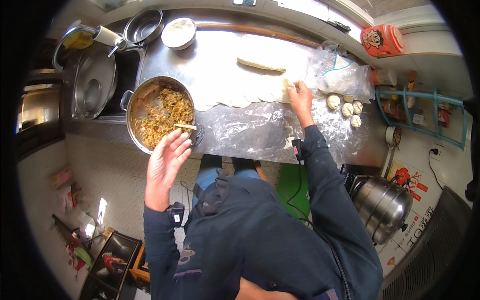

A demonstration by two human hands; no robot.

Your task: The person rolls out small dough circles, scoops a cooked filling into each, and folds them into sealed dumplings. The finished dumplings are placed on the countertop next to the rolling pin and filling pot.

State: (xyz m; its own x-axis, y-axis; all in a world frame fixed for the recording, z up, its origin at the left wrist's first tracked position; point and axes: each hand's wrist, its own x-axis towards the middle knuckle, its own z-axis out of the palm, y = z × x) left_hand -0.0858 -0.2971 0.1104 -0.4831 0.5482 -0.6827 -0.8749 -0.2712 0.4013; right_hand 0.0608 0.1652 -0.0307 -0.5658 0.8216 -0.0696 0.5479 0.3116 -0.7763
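My left hand point(167, 161) is palm up with fingers extended, at the near rim of a metal pot point(132, 138). It appears to hold nothing. Chopped filling point(159, 112) covers much of the pot's inside, and wooden chopsticks point(185, 126) rest across its right rim, just beyond my fingertips. My right hand point(301, 101) pinches the edge of a dough wrapper point(285, 85) at the right end of an overlapping row of wrappers point(240, 102). Behind the row lies a dough log point(260, 65); glare washes out much of the dough around it.
Several pleated buns point(347, 109) sit on the floured steel counter point(247, 129), beside plastic bags point(341, 77). A rolling pin point(255, 30) and a flour bowl point(179, 33) are at the back. The sink point(129, 71) is left; a steamer pot point(382, 210) stands right.
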